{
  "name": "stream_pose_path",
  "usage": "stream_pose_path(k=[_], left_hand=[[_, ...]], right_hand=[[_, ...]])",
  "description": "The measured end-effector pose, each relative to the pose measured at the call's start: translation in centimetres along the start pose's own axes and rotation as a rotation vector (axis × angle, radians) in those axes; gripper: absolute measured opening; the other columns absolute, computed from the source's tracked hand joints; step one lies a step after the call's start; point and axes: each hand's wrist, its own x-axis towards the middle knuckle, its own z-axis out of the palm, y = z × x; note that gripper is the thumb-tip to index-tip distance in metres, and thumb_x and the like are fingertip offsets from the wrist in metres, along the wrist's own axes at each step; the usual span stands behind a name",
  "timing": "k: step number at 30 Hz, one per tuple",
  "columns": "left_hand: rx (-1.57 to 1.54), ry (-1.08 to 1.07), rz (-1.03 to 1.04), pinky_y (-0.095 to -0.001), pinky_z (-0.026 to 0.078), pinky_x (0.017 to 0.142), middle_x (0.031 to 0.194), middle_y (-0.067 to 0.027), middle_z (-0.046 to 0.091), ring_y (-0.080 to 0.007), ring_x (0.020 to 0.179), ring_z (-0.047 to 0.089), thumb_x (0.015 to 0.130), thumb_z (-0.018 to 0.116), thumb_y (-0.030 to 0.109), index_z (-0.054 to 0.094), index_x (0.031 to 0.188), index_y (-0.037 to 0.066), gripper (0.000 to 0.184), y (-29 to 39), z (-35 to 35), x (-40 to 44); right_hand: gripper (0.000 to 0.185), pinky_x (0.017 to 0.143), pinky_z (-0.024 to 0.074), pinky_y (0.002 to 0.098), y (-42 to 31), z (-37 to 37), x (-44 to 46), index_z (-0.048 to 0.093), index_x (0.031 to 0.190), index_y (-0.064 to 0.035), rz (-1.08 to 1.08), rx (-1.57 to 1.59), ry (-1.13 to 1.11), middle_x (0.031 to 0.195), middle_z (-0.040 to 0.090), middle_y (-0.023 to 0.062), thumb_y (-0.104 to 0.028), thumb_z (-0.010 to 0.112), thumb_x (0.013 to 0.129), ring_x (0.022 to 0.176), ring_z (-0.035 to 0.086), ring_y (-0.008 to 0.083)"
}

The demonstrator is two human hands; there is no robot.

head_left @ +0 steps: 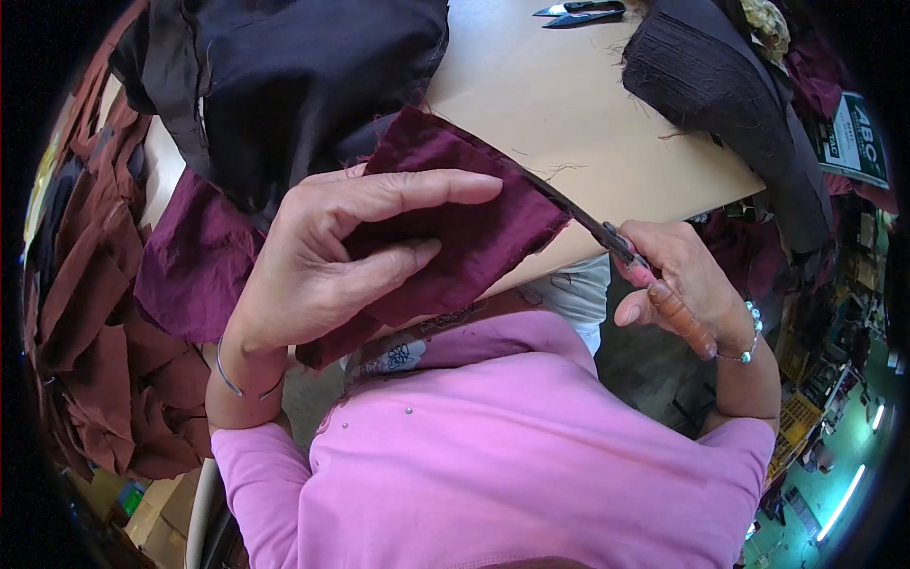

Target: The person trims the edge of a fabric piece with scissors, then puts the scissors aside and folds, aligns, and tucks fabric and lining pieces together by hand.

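Note:
My left hand [351, 237] is at a piece of maroon cloth [464, 213], its thumb and forefinger curved apart over the fabric. The other fingers are hidden, but the cloth appears held up by this hand, over the table's near edge. In my right hand [678, 275] are scissors [590, 223] with dark blades and pink and brown wrapped handles. The blades lie along the cloth's upper right edge, pointing up and left. Loose threads show at its frayed border. Another maroon piece [194, 261] hangs by my left wrist.
Dark cloth [313, 85] covers the table's left side; more dark fabric [720, 104] drapes over its right edge. Small thread snips [583, 13] lie at the back of the pale table [645, 180]. Brown cloth pieces [95, 332] are heaped at far left.

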Motion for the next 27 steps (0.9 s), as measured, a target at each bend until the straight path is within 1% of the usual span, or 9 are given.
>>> stream_pose_path(k=[3,6,9,13,16,19,22,25,27], left_hand=[[-0.01,-0.005,-0.011,-0.0247,0.044,0.081,0.098,-0.0133,0.064,-0.0159,0.088,0.061,0.062,0.058,-0.005,0.061,0.101,-0.005,0.039,0.0,-0.1,0.0],[-0.001,-0.014,-0.015,-0.0246,0.044,0.081,0.099,-0.0132,0.064,-0.0159,0.088,0.061,0.062,0.058,-0.005,0.061,0.101,-0.005,0.039,0.1,-0.2,0.0],[0.009,-0.007,0.006,-0.0244,0.044,0.081,0.099,-0.0128,0.064,-0.0159,0.087,0.061,0.062,0.058,-0.005,0.061,0.101,-0.005,0.039,-0.1,0.0,0.0],[-0.022,-0.009,0.002,-0.024,0.044,0.08,0.097,-0.0123,0.064,-0.0162,0.088,0.062,0.062,0.058,-0.005,0.062,0.1,-0.004,0.038,0.0,0.4,-0.1],[0.019,-0.051,0.013,-0.0239,0.044,0.079,0.097,-0.0123,0.065,-0.0166,0.089,0.062,0.062,0.058,-0.004,0.062,0.1,-0.003,0.038,0.0,0.5,0.1],[-0.024,-0.126,-0.013,-0.0251,0.042,0.087,0.106,-0.009,0.062,-0.0158,0.095,0.06,0.067,0.052,-0.011,0.06,0.105,0.0,0.041,-0.1,0.1,0.0],[-0.075,-0.101,-0.024,-0.0256,0.042,0.087,0.106,-0.009,0.062,-0.0154,0.095,0.059,0.066,0.051,-0.011,0.06,0.105,0.0,0.041,-0.1,0.2,-0.1],[-0.12,-0.03,-0.053,-0.0247,0.043,0.084,0.099,-0.0127,0.064,-0.0172,0.091,0.061,0.061,0.058,-0.004,0.061,0.1,-0.004,0.039,-0.2,0.6,0.0],[-0.154,-0.022,-0.064,-0.0254,0.042,0.086,0.1,-0.0118,0.063,-0.0166,0.094,0.059,0.062,0.058,-0.004,0.061,0.1,-0.004,0.038,-0.2,0.6,-0.1]], right_hand=[[0.054,0.048,0.0362,0.0325,0.0,0.1,-0.2,0.047,0.071,0.0005,0.065,0.097,0.031,0.056,0.042,0.011,-0.047,0.072,0.064,0.05,0.041,0.0268],[0.054,0.046,0.035,0.0315,0.4,0.4,-0.4,0.047,0.068,0.0002,0.039,0.095,0.066,0.054,0.04,0.0098,-0.047,0.071,0.064,0.048,0.039,0.0258],[0.055,0.047,0.0357,0.0325,0.3,0.0,-0.2,0.047,0.071,0.0005,0.048,0.119,-0.022,0.055,0.041,0.0104,-0.049,0.071,0.064,0.049,0.04,0.0264],[0.057,0.05,0.0371,0.0346,-0.3,-0.1,0.3,0.047,0.073,0.001,0.04,0.099,-0.049,0.058,0.043,0.0127,-0.051,0.07,0.064,0.052,0.043,0.0285],[0.059,0.052,0.0379,0.0358,-0.3,-0.1,0.6,0.047,0.074,0.0013,0.031,0.09,-0.064,0.059,0.044,0.0143,-0.051,0.07,0.064,0.054,0.045,0.0302],[0.058,0.053,0.0382,0.036,-0.2,-0.1,0.7,0.047,0.074,0.0014,0.016,0.062,-0.069,0.06,0.045,0.0149,-0.052,0.069,0.064,0.055,0.046,0.031],[0.056,0.052,0.038,0.036,0.0,0.2,0.7,0.047,0.073,0.0011,-0.021,0.063,-0.026,0.059,0.045,0.0145,-0.05,0.069,0.065,0.054,0.046,0.0308],[0.053,0.049,0.0371,0.0352,0.0,0.3,0.5,0.047,0.07,0.0006,-0.003,0.07,0.003,0.057,0.043,0.014,-0.047,0.07,0.065,0.051,0.044,0.0298],[0.052,0.047,0.0363,0.0345,0.0,0.4,0.3,0.047,0.068,0.0001,0.026,0.079,0.022,0.056,0.042,0.0135,-0.046,0.071,0.065,0.049,0.042,0.0291]])
